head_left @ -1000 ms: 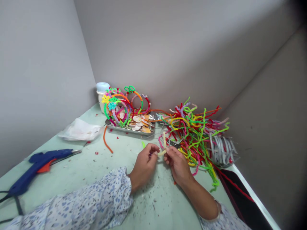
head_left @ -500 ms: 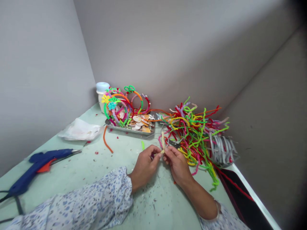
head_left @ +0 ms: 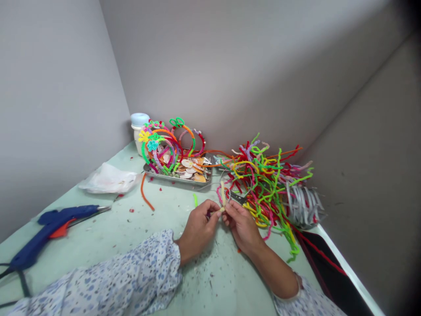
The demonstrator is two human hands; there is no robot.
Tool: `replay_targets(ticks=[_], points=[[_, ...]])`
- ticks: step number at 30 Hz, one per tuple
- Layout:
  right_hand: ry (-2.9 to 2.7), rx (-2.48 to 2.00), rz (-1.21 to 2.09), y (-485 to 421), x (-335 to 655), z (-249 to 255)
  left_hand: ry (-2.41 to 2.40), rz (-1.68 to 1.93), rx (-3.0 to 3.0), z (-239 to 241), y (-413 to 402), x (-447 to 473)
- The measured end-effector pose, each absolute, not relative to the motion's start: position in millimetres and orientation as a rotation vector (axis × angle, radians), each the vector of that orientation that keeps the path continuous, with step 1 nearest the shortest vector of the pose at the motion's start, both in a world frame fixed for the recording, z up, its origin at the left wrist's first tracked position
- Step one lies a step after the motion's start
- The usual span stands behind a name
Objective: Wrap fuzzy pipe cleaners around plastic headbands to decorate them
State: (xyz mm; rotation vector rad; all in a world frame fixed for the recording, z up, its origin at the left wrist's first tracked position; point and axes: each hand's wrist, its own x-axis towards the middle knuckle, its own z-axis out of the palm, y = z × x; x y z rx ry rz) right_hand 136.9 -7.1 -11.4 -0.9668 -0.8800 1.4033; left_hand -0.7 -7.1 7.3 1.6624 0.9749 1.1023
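The pale yellow pipe cleaner (head_left: 223,193) was between the two hands, over the middle of the worktop (head_left: 131,237), well in from its left and right edges. The left hand (head_left: 199,229) had its thumb and fingertips pinched on the near end of the strip. The right hand (head_left: 244,226) was pinched on it just beside, so that the fingertips of both all but met. The free length stuck out past them toward the far edge.

The step in hand looked to be a bend or twist made right at the pinch; the fingers covered that spot, so its exact shape could not be told. On that reading, the next move called for the left hand to hold the bend firm and the right thumb and finger to work the free length round, gently, as such a strip would probably kink if forced.

Toward the far left corner, decorated headbands (head_left: 192,137) stood in and around a metal tray (head_left: 177,179). A loose heap of pipe cleaners (head_left: 263,175) lay toward the far right corner, with silver bands (head_left: 304,206) by the right edge. The glue gun (head_left: 54,221) lay near the left edge, apart from both hands.
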Motion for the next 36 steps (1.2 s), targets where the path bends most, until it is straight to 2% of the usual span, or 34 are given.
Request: replay_targets(ticks=[36], points=[[-0.979, -0.950, 1.430, -8.5, 133.6, -16.8, 1.001, 1.098, 1.605, 2.4, -7.9, 3.1]])
